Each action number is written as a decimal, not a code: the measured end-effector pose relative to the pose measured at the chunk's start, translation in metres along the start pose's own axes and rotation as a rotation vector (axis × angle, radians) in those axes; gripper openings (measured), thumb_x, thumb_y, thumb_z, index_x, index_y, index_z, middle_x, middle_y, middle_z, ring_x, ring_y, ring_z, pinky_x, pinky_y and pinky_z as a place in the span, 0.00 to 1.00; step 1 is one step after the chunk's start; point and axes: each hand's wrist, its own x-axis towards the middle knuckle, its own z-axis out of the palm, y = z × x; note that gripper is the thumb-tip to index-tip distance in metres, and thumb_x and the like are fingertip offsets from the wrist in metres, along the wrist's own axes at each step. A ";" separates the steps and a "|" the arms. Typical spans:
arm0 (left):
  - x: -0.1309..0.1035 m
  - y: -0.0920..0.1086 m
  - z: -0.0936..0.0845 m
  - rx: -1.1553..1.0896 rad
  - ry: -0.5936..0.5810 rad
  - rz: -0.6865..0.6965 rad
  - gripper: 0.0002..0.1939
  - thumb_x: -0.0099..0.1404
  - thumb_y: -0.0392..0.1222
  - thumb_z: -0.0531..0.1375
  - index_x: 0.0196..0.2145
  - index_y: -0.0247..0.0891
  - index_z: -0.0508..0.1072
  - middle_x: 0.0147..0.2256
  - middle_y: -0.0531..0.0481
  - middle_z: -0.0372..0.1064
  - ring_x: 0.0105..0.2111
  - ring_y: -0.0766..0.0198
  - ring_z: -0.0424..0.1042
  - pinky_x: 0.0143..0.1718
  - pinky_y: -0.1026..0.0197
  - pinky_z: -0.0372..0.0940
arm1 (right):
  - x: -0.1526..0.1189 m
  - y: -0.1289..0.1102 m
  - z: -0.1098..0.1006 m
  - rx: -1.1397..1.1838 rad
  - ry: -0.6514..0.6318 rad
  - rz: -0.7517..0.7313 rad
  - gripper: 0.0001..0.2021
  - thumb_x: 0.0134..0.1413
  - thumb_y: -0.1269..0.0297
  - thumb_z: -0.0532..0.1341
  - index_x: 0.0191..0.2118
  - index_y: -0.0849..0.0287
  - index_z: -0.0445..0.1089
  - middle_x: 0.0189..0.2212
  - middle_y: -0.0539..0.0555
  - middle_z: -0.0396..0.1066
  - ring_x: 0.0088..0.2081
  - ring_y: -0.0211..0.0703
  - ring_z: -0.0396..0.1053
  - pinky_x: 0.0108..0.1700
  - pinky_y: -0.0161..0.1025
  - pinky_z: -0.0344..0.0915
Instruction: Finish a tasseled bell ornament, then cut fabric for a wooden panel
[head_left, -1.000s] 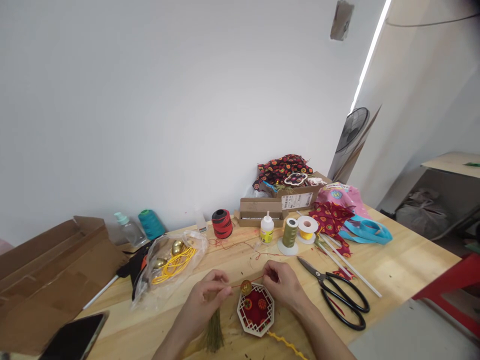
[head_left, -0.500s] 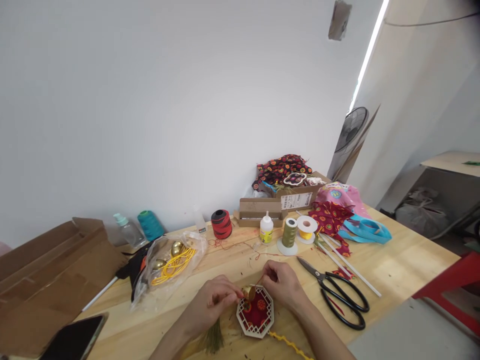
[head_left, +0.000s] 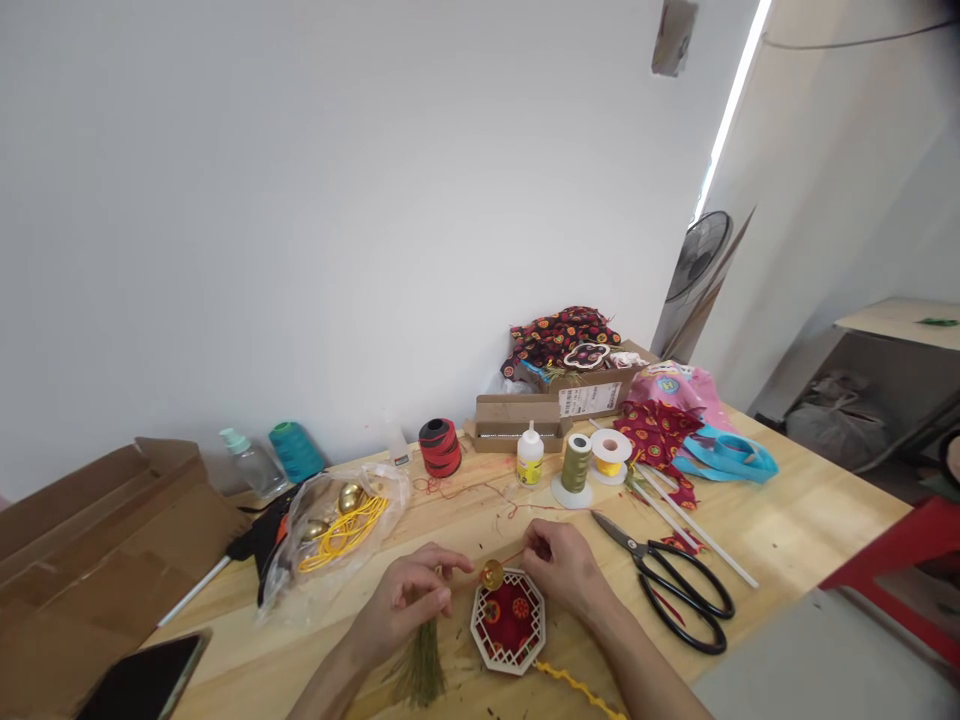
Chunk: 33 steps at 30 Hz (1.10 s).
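Observation:
My left hand [head_left: 409, 600] is open, its index finger stretched toward a small gold bell [head_left: 492, 575]. The bell sits at the upper left edge of an octagonal white lattice frame [head_left: 509, 660] backed with dark red patterned fabric [head_left: 514, 617]. At the frame's upper right, my right hand [head_left: 561, 562] is closed in a pinch on a thin red thread [head_left: 513, 556] that runs toward the bell. A green tassel [head_left: 424, 668] lies beneath my left hand, its upper end hidden. From the frame's lower edge trails a yellow braided cord [head_left: 574, 685].
Black-handled scissors [head_left: 660, 575] lie to the right. Behind stand a red thread spool [head_left: 439, 447], a glue bottle [head_left: 530, 456] and a green spool [head_left: 577, 466]. At left are a plastic bag [head_left: 345, 525] with gold bells and yellow cord, a phone [head_left: 146, 675] and a cardboard box [head_left: 112, 550].
My left fingers have let go of the gold bell and moved slightly left, opening. The bell has turned to show its round end. My right hand keeps its pinch.

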 end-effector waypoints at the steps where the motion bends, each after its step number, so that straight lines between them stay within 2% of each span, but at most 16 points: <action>1: 0.000 0.000 0.000 -0.003 -0.003 0.001 0.14 0.56 0.47 0.57 0.20 0.38 0.76 0.39 0.44 0.72 0.36 0.59 0.65 0.37 0.60 0.57 | 0.000 0.000 0.000 -0.004 -0.001 0.001 0.05 0.37 0.73 0.52 0.19 0.60 0.64 0.16 0.47 0.63 0.20 0.33 0.57 0.22 0.29 0.47; 9: 0.000 -0.004 0.000 -0.018 -0.016 -0.012 0.14 0.55 0.47 0.57 0.19 0.38 0.76 0.39 0.43 0.72 0.37 0.58 0.65 0.38 0.59 0.56 | 0.000 0.001 0.002 -0.029 0.010 0.005 0.06 0.37 0.72 0.52 0.19 0.60 0.65 0.17 0.48 0.65 0.20 0.33 0.58 0.23 0.29 0.47; 15: 0.002 0.000 -0.002 -0.045 -0.026 -0.032 0.14 0.55 0.47 0.58 0.19 0.38 0.76 0.40 0.44 0.72 0.36 0.59 0.65 0.38 0.59 0.56 | 0.000 0.001 0.002 -0.039 0.011 0.011 0.06 0.38 0.71 0.53 0.21 0.60 0.67 0.18 0.48 0.68 0.21 0.34 0.59 0.23 0.29 0.48; 20: 0.005 0.008 0.000 -0.108 -0.102 -0.042 0.16 0.54 0.50 0.57 0.20 0.37 0.76 0.44 0.44 0.71 0.39 0.56 0.65 0.40 0.58 0.57 | 0.001 -0.001 0.003 -0.054 0.015 0.028 0.06 0.38 0.71 0.53 0.21 0.60 0.68 0.19 0.49 0.68 0.21 0.34 0.59 0.23 0.30 0.48; 25: 0.010 0.021 0.004 -0.092 -0.241 -0.065 0.17 0.58 0.49 0.53 0.24 0.36 0.76 0.44 0.44 0.71 0.38 0.57 0.68 0.39 0.59 0.59 | 0.001 -0.001 0.002 -0.054 0.017 0.029 0.06 0.38 0.70 0.53 0.22 0.60 0.68 0.18 0.48 0.68 0.21 0.33 0.59 0.23 0.29 0.48; 27: 0.012 0.029 0.004 -0.040 -0.264 -0.080 0.16 0.60 0.48 0.52 0.29 0.37 0.76 0.44 0.45 0.71 0.37 0.59 0.68 0.38 0.60 0.59 | 0.001 0.000 0.002 -0.052 0.017 0.027 0.06 0.38 0.70 0.53 0.21 0.60 0.68 0.18 0.48 0.67 0.21 0.33 0.59 0.23 0.29 0.47; 30: 0.014 0.037 0.002 0.073 -0.249 -0.107 0.16 0.62 0.47 0.49 0.38 0.40 0.73 0.38 0.48 0.72 0.33 0.62 0.66 0.35 0.63 0.58 | 0.001 0.000 0.002 -0.044 0.019 0.024 0.06 0.38 0.71 0.53 0.21 0.60 0.67 0.18 0.48 0.67 0.21 0.33 0.59 0.23 0.29 0.47; 33: 0.015 0.039 -0.001 0.177 -0.195 -0.137 0.18 0.63 0.48 0.46 0.39 0.41 0.73 0.32 0.51 0.71 0.29 0.65 0.63 0.31 0.65 0.56 | 0.002 0.000 0.003 -0.029 0.019 0.021 0.06 0.38 0.71 0.53 0.21 0.60 0.67 0.17 0.48 0.66 0.21 0.33 0.58 0.23 0.29 0.47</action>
